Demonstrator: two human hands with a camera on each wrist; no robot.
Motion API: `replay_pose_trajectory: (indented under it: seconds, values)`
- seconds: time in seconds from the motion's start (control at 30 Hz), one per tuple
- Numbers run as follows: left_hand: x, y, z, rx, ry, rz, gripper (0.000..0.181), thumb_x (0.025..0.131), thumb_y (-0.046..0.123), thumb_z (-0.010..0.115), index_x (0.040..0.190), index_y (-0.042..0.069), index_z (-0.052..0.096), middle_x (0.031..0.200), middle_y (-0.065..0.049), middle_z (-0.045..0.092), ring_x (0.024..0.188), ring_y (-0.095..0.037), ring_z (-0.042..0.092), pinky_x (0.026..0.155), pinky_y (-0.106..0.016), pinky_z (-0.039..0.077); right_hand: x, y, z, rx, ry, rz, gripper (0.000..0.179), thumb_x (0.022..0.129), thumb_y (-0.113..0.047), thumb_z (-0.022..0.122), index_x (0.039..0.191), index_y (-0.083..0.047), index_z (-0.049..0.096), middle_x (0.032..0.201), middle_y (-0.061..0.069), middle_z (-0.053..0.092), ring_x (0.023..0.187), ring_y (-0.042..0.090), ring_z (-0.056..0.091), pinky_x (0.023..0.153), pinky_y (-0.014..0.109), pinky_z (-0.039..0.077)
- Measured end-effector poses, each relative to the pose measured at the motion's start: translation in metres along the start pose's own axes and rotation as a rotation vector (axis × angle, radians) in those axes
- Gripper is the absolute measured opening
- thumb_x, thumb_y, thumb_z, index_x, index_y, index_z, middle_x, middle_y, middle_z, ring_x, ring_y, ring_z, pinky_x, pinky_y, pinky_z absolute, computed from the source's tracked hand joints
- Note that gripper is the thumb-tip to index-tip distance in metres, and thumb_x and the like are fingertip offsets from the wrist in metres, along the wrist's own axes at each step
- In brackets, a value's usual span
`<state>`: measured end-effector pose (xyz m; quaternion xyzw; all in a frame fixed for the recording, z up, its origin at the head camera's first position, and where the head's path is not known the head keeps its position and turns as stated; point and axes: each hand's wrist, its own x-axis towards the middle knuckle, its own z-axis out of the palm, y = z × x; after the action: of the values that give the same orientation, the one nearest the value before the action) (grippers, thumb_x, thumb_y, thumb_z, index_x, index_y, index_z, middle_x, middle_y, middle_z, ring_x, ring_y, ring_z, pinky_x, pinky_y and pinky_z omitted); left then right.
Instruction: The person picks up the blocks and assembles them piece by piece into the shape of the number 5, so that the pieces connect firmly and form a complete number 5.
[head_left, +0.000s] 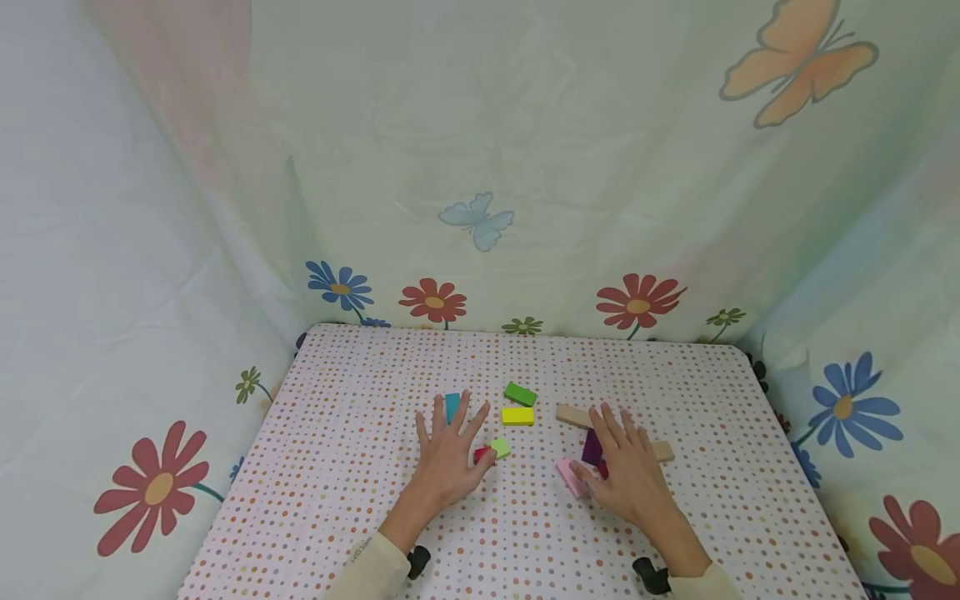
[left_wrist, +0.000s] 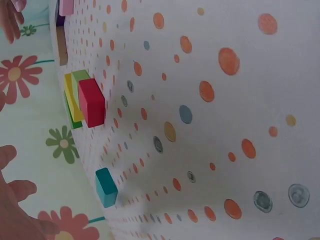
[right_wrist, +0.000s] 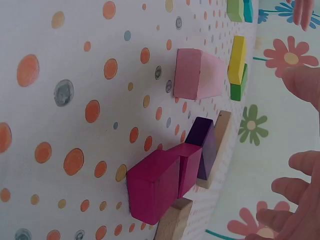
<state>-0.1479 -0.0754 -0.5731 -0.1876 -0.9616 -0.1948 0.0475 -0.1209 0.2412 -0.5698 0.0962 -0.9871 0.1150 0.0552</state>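
My left hand [head_left: 446,468] hovers over the left group of blocks, fingers spread and holding nothing. Beneath its fingers lies a teal block [head_left: 452,405]; a red block [left_wrist: 92,102] and a light green block [head_left: 501,448] are by its thumb. The right hand [head_left: 632,479] is spread above the other group and partly hides it. Near that thumb is a pink block [head_left: 568,477], with a purple block [head_left: 591,447] farther in. Two magenta blocks [right_wrist: 154,186] sit against each other in the right wrist view, close to a wooden block [right_wrist: 173,220].
Between the hands, farther back, lie a yellow block [head_left: 517,417] and a green block [head_left: 521,394]. Another wooden block [head_left: 572,415] is just beyond the right fingertips. A dotted cloth covers the table [head_left: 322,467]; a flowered curtain [head_left: 570,183] hangs behind and at both sides.
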Motion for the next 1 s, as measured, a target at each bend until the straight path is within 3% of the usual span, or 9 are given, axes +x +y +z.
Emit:
replay_pose_trajectory:
  seconds: [0.3,1.0]
  values:
    - [0.005,-0.009,0.005,-0.058,0.013,-0.018,0.069,0.103,0.043,0.058,0.166,0.026,0.037,0.177,-0.013,0.025,0.159,-0.059,0.017,0.116,-0.087,0.016,0.007,-0.002,0.001,0.000,0.044,-0.035,0.091,0.095,-0.048,0.071,0.164,-0.001,0.034,0.167,0.028,0.039,0.150,0.057,0.039,0.118,0.070,0.038]
    - [0.012,-0.017,0.003,-0.131,-0.023,-0.113,0.065,0.105,0.031,0.060,0.165,0.018,0.039,0.176,-0.017,0.025,0.158,-0.058,0.021,0.119,-0.078,0.025,0.019,0.000,0.011,0.007,0.035,0.067,0.067,0.100,-0.030,0.070,0.152,0.006,0.050,0.153,0.033,0.053,0.138,0.052,0.055,0.111,0.066,0.047]
